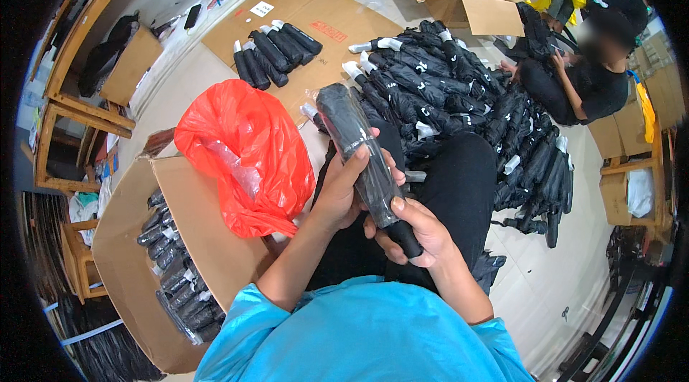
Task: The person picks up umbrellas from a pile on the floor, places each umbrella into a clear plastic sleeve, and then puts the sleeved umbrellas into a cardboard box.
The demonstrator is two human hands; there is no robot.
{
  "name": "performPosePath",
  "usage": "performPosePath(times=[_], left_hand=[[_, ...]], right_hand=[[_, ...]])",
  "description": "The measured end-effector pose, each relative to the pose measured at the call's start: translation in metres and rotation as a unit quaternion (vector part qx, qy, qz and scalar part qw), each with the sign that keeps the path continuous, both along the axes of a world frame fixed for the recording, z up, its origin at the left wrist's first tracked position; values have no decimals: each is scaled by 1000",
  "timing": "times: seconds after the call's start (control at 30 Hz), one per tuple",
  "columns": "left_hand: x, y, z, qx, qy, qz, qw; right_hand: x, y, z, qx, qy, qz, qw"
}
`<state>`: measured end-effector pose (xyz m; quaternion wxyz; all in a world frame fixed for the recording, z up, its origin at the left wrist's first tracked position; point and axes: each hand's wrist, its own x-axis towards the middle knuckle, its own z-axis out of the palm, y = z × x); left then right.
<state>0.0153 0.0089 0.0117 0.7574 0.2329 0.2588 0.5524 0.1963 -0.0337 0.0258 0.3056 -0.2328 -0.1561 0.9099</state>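
Observation:
A folded black umbrella (350, 127) in a clear plastic sleeve slants across in front of me, its handle end toward my body. My left hand (339, 187) is wrapped round its middle. At the lower end, my right hand (425, 230) grips the umbrella by the bare black handle and the sleeve's edge. Beyond my knees spreads a big pile of folded black umbrellas (459, 91), several with white tips or tags showing. A smaller group of umbrellas (273, 55) lies on a flat cardboard sheet (301, 5).
To my left stands an open carton (208, 217) with rows of sleeved umbrellas (176, 267) inside. A red plastic bag (244, 159) bulges beside it. Another open carton (491, 14) sits behind the pile. At the right, a person in black (603, 87) sits handling something dark.

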Motion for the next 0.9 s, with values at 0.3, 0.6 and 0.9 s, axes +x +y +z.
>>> performPosePath(times=[0.3,0.6,0.9], left_hand=[[-3,2,11,-78,175,244,951],[9,-17,7,49,182,347,919],[-11,-34,14,299,370,220,852]], right_hand=[[-11,-16,-5,295,-419,-129,849],[-25,-5,-16,418,-472,-241,738],[-32,0,1,165,-293,-229,913]])
